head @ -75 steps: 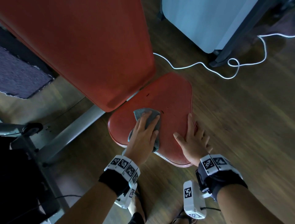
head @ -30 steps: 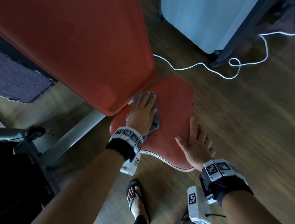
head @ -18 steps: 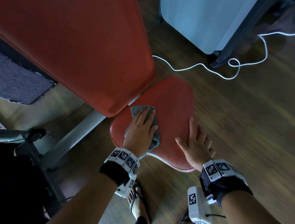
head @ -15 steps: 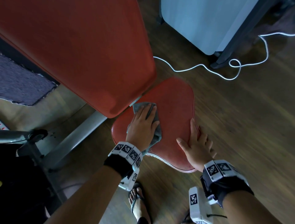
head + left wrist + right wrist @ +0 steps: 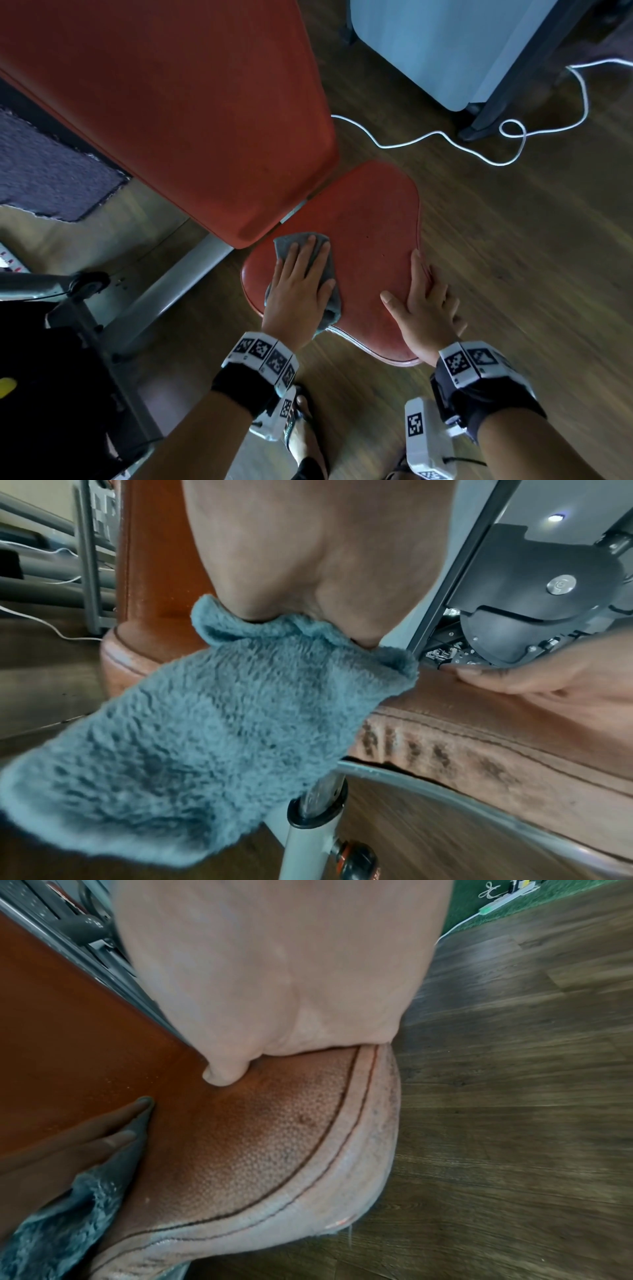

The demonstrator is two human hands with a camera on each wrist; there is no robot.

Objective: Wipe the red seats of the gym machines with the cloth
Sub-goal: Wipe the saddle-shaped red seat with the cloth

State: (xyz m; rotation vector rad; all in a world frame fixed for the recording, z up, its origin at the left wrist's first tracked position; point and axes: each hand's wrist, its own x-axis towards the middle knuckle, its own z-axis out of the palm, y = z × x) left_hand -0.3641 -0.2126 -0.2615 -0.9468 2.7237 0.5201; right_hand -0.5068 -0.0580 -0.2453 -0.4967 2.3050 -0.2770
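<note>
The red seat (image 5: 370, 222) lies below the big red backrest (image 5: 188, 102). My left hand (image 5: 301, 284) presses flat, fingers straight, on the grey fluffy cloth (image 5: 284, 245) on the seat's left half, near the gap under the backrest. The cloth (image 5: 222, 737) hangs over the seat's near rim (image 5: 479, 723) in the left wrist view. My right hand (image 5: 421, 308) rests flat on the seat's right edge, thumb spread onto the leather and outer fingers lying over the rim. In the right wrist view that thumb (image 5: 222, 1074) presses the seat (image 5: 257, 1137).
A grey metal frame bar (image 5: 178, 281) runs left under the seat. A white cable (image 5: 445, 137) loops over the wooden floor beyond it, beside a pale cabinet (image 5: 428, 44). A purple mat (image 5: 51, 178) lies far left. My sandalled foot (image 5: 305, 438) stands just below the seat.
My left hand has rubbed the cloth forward to the backrest gap and back over the seat's left half; it now sits slightly nearer me than half a second ago. The right hand has stayed put.
</note>
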